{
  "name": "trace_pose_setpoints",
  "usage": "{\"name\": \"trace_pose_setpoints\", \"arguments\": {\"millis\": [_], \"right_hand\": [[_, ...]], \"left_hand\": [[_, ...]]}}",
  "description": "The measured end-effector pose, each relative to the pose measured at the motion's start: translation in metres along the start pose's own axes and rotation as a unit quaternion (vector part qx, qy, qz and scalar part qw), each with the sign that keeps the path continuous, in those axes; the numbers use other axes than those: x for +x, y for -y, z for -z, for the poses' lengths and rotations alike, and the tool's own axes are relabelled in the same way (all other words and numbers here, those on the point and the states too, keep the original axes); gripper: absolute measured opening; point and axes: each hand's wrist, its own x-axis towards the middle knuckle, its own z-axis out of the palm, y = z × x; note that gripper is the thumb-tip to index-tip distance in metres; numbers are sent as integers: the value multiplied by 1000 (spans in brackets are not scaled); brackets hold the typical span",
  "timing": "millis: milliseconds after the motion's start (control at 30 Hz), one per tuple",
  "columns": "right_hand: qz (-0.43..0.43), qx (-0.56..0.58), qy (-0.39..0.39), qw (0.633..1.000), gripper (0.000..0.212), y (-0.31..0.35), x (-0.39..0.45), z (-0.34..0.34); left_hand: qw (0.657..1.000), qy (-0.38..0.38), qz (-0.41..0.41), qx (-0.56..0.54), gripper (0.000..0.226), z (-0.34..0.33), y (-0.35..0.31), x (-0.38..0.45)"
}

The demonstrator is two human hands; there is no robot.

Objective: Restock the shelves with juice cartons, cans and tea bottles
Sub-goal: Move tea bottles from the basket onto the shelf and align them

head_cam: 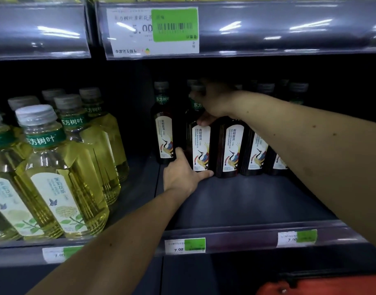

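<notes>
Together, both hands [180, 173] grip 1 dark, flat-sided bottle [198, 143].

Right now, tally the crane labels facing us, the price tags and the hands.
Crane labels: 5
Price tags: 4
Hands: 2, left hand and right hand, both gripping one dark bottle
Total: 11

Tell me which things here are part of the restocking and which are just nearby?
Part of the job: dark tea bottle, held by left hand and right hand; dark bottle row; shelf.

Just nearby: yellow jasmine tea bottles; price tags; orange object.
</notes>
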Motion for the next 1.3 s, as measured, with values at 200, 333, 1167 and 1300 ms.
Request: {"name": "trace_pose_setpoints", "arguments": {"millis": [200,333,1167,1300], "right_hand": [[17,-5,-14,1000,43,-3,-5,-4],[23,-13,-37,999,41,-4,-6,-7],[-96,156,-42,982,70,-36,-60,-24],[-98,176,-27,979,72,-41,-60,-20]], "left_hand": [[1000,-13,-1,28,88,2,-2,-8],[1000,-8,-3,13,89,3,-2,-13],[965,101,29,-240,92,41,-3,-29],[958,112,53,-259,91,52,-6,-29]]}}
